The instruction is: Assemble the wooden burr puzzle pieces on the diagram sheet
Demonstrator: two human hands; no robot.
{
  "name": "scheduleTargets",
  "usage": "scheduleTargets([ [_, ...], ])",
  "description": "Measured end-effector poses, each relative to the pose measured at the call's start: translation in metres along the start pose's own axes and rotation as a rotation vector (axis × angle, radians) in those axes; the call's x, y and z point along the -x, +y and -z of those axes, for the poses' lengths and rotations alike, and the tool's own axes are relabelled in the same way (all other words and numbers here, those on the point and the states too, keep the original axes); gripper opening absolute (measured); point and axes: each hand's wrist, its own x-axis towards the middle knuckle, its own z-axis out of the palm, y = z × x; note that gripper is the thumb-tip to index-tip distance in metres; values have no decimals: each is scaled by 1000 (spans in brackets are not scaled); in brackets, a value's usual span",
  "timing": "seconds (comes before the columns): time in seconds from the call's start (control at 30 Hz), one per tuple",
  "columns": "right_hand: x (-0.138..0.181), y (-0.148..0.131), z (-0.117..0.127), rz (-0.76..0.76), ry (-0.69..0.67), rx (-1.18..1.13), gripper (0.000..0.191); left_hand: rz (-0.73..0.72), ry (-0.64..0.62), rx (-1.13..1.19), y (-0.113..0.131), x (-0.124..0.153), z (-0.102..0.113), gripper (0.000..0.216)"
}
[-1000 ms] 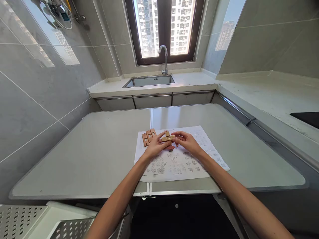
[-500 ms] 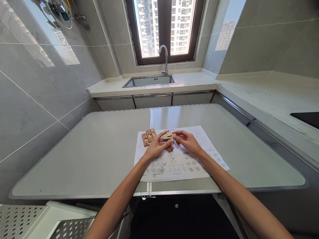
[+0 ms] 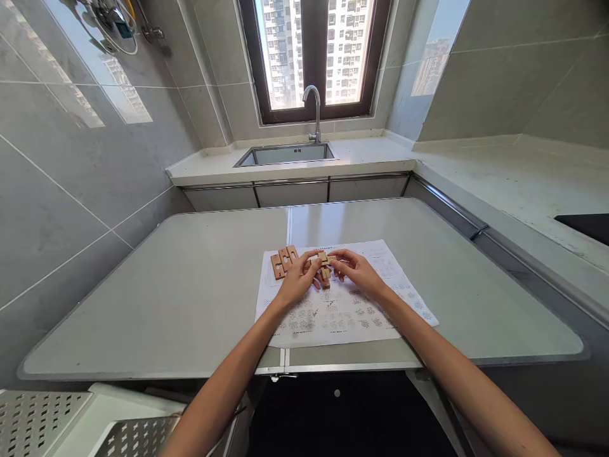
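Note:
Both my hands meet over a printed paper sheet on the grey table. My left hand and my right hand each pinch a small assembly of wooden puzzle pieces, which hangs just above the sheet. One wooden bar points down from the assembly toward the paper. Three more notched wooden pieces lie side by side at the sheet's far left corner, just beyond my left hand.
A counter with a steel sink and a tap runs under the window behind the table. A second counter with a black hob lies to the right. A white perforated rack stands at the lower left.
The wooden assembly has been turned and lowered between my fingers: a bar that lay crosswise now points down at the paper. My hands have stayed in place.

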Motion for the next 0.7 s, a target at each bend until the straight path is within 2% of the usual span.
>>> scheduleTargets([
  [0.4,-1,-1,0,-12,-119,-27,35,-44,-27,-56,-2,2,0,55],
  [0.7,2,-4,-1,5,-188,26,43,-71,-57,-113,-5,3,-3,53],
])
